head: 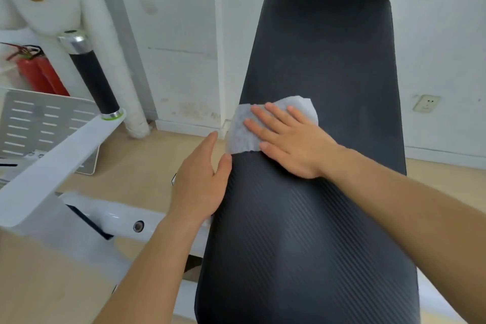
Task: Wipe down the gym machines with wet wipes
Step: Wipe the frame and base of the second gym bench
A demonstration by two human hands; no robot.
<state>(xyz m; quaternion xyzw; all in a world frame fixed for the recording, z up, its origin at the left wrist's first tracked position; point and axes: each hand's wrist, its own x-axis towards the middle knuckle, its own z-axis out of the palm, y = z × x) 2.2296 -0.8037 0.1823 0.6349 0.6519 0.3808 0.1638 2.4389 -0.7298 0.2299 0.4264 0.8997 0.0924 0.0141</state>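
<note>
A long black padded bench [323, 45] of a gym machine runs from the bottom of the view up toward the wall. A white wet wipe [243, 131] lies flat on the pad near its left edge. My right hand [292, 139] presses on the wipe with straight, spread fingers. My left hand [202, 181] rests against the pad's left side edge, thumb on top of the pad, fingers straight.
The machine's white frame arm [57, 158] with a black handle grip [92, 76] stands to the left. A perforated white plate [34, 123] and a red fire extinguisher [36, 73] sit at far left. White wall, pipe and wooden floor lie behind.
</note>
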